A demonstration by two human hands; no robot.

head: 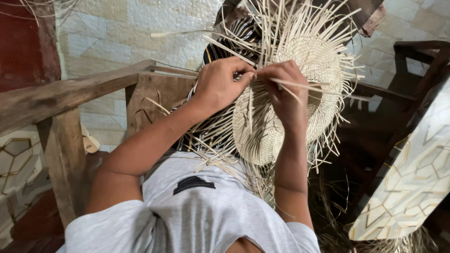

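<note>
Your left hand (219,84) and right hand (281,82) meet knuckle to knuckle over the half-woven straw hat (290,107), and each grip is closed on thin pale straw strands (293,85). The left fingertips pinch a strand right where it leaves the weave, which seems to pin the last crossing so it cannot slip. The right fingers curl around one or two loose strands that run out to the right, apparently kept taut so they can be laid over their neighbours; exactly how many each grip has, you cannot tell from here.

Both hands sit at the edge of the finished weave, probably because that is where the braid is open. The hat lies in your lap, propped on your knees against a dark striped cloth (234,35), with its woven part turned up toward you. That tilt puts the working edge just under your eyes and lets the unwoven ends (286,23) fan out freely all around instead of being crushed beneath it.

Your forearms come in from either side over your grey shirt (187,215), elbows wide, which steadies the fine pinching. A wooden rail (70,93) runs just beside your left arm, apart from the hat. More loose straw (337,220) lies on the floor near your right side.
</note>
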